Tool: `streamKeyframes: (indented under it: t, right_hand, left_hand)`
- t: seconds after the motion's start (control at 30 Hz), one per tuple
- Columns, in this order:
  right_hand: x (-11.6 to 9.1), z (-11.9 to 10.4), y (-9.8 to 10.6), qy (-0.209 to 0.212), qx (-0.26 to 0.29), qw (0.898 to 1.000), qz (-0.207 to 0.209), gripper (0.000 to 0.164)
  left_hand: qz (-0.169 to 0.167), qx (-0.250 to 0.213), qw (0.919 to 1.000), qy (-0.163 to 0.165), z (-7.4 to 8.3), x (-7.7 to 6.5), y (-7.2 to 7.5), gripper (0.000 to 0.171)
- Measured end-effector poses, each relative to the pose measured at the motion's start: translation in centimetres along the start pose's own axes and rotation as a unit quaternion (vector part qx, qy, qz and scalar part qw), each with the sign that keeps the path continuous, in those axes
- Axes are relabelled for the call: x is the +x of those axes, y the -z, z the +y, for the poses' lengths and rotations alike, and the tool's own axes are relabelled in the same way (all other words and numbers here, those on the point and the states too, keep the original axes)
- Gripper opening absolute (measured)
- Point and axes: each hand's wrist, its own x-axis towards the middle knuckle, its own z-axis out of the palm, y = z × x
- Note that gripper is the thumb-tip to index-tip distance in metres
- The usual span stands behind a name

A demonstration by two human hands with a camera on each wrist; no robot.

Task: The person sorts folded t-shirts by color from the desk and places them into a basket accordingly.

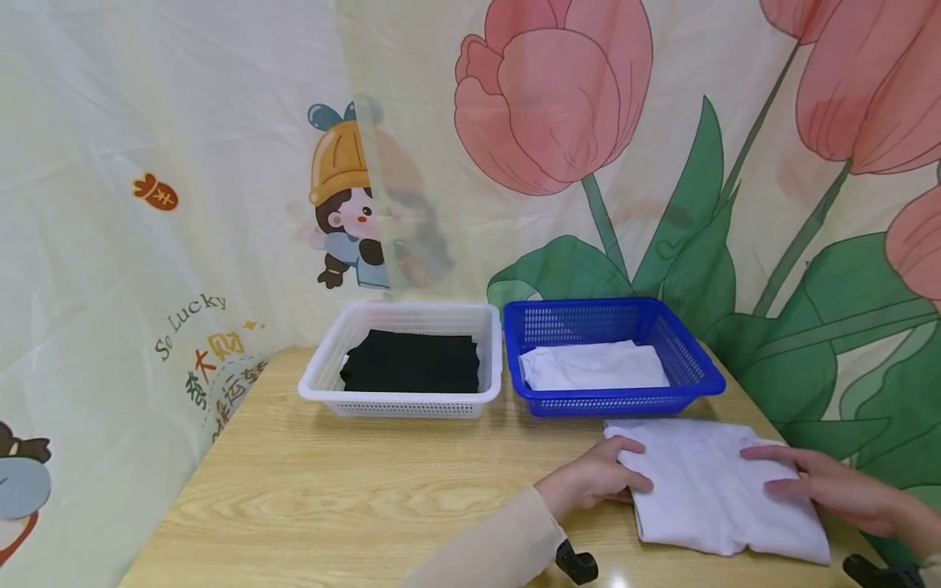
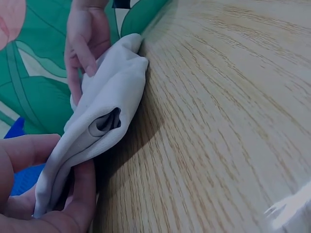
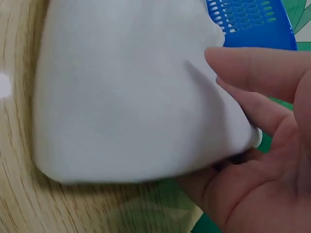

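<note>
A folded white garment (image 1: 709, 486), several layers thick, lies at the right of the wooden table, just in front of the blue basket. My left hand (image 1: 591, 478) pinches its left edge; in the left wrist view the cloth's folded layers (image 2: 73, 150) pass between the fingers, with a rolled opening at the near side. At the opposite edge, my right hand (image 1: 845, 490) holds the garment, some fingers over the top and others tucked beneath, as the right wrist view shows of the cloth (image 3: 121, 97).
Behind the garment stands a blue basket (image 1: 617, 398) with folded white cloth (image 1: 595, 367) inside. To its left is a white basket (image 1: 400, 398) holding folded black cloth (image 1: 412, 363). The wooden table (image 1: 353, 482) meets a printed curtain (image 1: 243, 163) at the back and sides.
</note>
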Motion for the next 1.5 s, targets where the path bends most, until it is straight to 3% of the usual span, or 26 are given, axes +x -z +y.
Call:
streamKeyframes:
  t: [0.23, 0.47, 0.6, 0.73, 1.03, 1.2, 1.4, 1.5]
  right_hand:
    - [0.6, -0.1, -0.7, 0.001, -0.004, 0.999, 0.034, 0.067]
    - [0.8, -0.1, -1.0, 0.007, 0.001, 0.999, 0.052, 0.065]
    - [0.7, -0.4, -1.0, 0.008, -0.002, 0.998, 0.065, 0.067]
    - [0.4, -0.9, -0.9, 0.020, -0.036, 0.995, 0.087, 0.069]
    - [-1.4, -3.8, -0.5, 0.071, -0.160, 0.974, 0.144, 0.065]
    - [-2.7, -6.0, 0.1, 0.080, -0.190, 0.962, 0.177, 0.063]
    - [-3.5, -8.7, 0.7, 0.080, -0.124, 0.975, 0.167, 0.063]
    - [-3.5, -10.4, 1.1, 0.095, -0.121, 0.972, 0.180, 0.062]
  left_hand:
    - [0.013, 0.016, 0.9997, -0.012, -0.3, 0.0, -0.2, 0.049]
    - [0.049, 0.056, 0.9971, -0.013, -0.4, -0.4, -0.3, 0.049]
    - [0.054, 0.054, 0.9970, -0.013, -0.3, -0.6, -0.3, 0.049]
    - [0.060, 0.067, 0.9958, -0.020, 0.3, -1.2, -0.2, 0.052]
    - [0.044, 0.099, 0.9918, -0.068, 3.3, -4.0, 0.3, 0.058]
    - [0.018, 0.091, 0.9913, -0.094, 5.5, -5.4, 0.6, 0.058]
    - [-0.003, 0.091, 0.9888, -0.118, 8.2, -6.5, 1.9, 0.058]
    - [-0.007, 0.080, 0.9888, -0.126, 9.5, -6.7, 3.0, 0.059]
